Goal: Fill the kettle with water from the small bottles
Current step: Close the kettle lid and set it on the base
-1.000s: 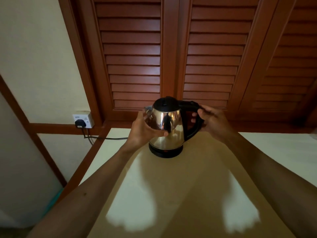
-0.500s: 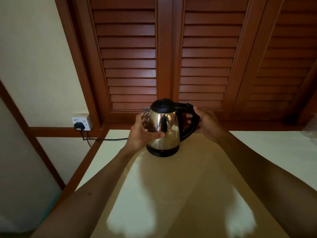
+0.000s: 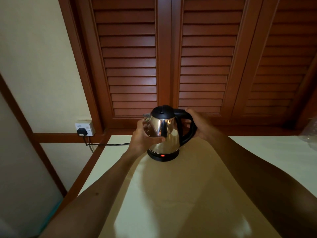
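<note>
While it sits upright on its black base (image 3: 163, 156) toward the back of the table (image 3: 267, 152), the kettle (image 3: 165, 133) is gripped from both sides. It's a shiny steel one with a black lid that's closed, a black handle (image 3: 187, 129) on its right side and a small spout on its upper left. A little red light (image 3: 162, 155) glows on the front of the base.

The left hand (image 3: 144, 137) is cupped round the kettle's left side, fingers wrapped behind the body and the thumb lying across the front of the steel. The right hand (image 3: 199, 125) is curled round the handle near its top, fingers wrapped over the outside. So both hands are clamped on the kettle, one on each side of it.

Left of the kettle, a black cord (image 3: 109, 144) runs off the table edge to a black plug (image 3: 82, 131) stuck in a white wall socket (image 3: 85, 128). Behind the kettle are brown wooden louvred doors (image 3: 202, 66). Far right of the kettle, at the frame edge, something clear and crinkly sits on the table, too cut off to tell what it is.
</note>
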Action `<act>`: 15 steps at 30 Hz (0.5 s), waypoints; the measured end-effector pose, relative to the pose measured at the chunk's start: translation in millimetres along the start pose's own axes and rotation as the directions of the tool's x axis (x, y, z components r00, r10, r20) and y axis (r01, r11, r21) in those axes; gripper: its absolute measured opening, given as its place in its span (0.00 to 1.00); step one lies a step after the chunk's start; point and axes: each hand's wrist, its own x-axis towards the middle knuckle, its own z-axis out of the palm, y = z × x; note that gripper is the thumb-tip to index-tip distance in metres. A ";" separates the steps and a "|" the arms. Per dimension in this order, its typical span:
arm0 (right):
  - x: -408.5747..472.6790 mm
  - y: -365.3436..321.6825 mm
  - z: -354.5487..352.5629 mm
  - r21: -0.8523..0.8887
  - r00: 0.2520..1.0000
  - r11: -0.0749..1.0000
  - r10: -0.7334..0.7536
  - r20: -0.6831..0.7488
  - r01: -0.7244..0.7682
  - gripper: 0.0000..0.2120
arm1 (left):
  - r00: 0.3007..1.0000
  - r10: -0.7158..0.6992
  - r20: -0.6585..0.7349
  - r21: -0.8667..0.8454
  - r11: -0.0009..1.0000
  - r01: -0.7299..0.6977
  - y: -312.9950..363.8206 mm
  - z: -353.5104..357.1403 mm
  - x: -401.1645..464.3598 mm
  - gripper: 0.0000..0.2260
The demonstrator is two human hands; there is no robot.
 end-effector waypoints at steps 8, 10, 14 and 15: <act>-1.5 -0.6 0.7 0.041 0.999 0.998 -0.050 0.011 0.050 0.11 | 1.000 0.024 0.002 0.037 0.999 -0.024 1.8 0.7 -0.8 0.49; -2.8 0.1 2.2 0.015 0.996 0.996 -0.088 -0.002 0.088 0.13 | 0.998 0.054 0.016 0.047 0.997 -0.055 0.1 -0.1 0.0 0.48; -9.0 7.3 2.1 0.027 0.992 0.992 -0.121 -0.035 0.122 0.15 | 0.995 0.093 0.026 0.067 0.993 -0.095 -2.0 -1.5 -0.8 0.46; -11.5 10.7 1.6 0.006 0.989 0.990 -0.140 -0.041 0.141 0.16 | 0.996 0.080 0.047 0.068 0.994 -0.083 -1.5 -2.5 -3.0 0.45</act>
